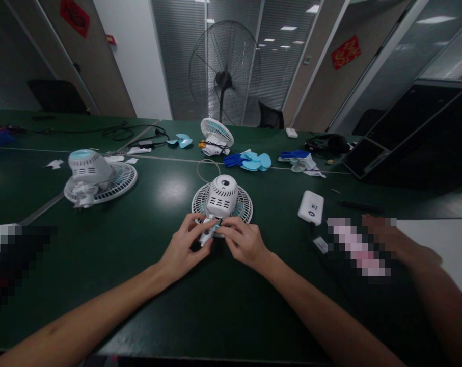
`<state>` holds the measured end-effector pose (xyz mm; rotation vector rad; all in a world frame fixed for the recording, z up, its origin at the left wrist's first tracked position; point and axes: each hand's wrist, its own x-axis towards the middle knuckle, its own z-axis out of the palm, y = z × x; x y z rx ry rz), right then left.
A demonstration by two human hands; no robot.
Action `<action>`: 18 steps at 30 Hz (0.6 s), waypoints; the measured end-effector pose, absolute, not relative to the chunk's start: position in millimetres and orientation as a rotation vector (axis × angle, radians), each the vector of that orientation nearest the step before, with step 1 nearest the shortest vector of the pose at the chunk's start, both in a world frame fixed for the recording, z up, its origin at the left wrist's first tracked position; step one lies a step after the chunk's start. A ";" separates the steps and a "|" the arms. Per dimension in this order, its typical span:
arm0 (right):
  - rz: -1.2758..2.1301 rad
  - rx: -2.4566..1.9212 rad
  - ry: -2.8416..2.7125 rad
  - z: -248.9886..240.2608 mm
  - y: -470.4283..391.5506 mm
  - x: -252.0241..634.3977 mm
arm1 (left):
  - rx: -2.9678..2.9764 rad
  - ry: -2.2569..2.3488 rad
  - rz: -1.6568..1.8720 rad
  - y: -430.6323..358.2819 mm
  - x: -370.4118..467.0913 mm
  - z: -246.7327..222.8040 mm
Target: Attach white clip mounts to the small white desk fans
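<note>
A small white fan (223,196) lies grille-down on the dark green table (146,306), its vented motor housing facing up. My left hand (187,242) is closed around the white clip-like base part (207,235) at the fan's near side, thumb below and fingers above. My right hand (244,238) touches the same part from the right, fingertips pressed together close to a small dark piece; what they pinch is too small to make out. A thin pale cable loops behind the fan.
Another white fan (89,171) lies at the left, a third (216,136) behind. Blue blades (256,161), gloves (297,159) and cables lie farther back. Right: a white power bank (310,207) and another person's hand (391,237) near a blurred pink object.
</note>
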<state>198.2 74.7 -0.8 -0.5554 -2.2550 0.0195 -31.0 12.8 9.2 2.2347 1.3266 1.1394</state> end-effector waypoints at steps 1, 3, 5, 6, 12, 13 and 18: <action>0.010 -0.554 -2.263 -1.3 75.2 198.4 | 2.234 1.324 1.141 12.8 -31.0 8.8; 0.004 -0.578 -2.253 -1.3 76.1 198.5 | 2.234 1.328 1.146 12.8 -31.1 8.1; 0.006 -0.617 -2.230 -0.6 76.6 198.3 | 2.234 1.332 1.140 12.6 -31.1 7.8; 0.016 -0.641 -2.214 -0.2 76.8 198.0 | 2.235 1.333 1.135 12.5 -31.1 7.9; 0.159 -0.715 -2.127 1.6 75.6 195.2 | 2.231 1.333 1.116 12.2 -31.4 8.8; 0.174 -0.720 -2.127 2.1 74.9 195.1 | 2.231 1.333 1.117 12.3 -31.5 8.6; 0.122 -0.653 -2.202 2.9 72.1 196.6 | 2.234 1.344 1.127 13.3 -31.6 6.2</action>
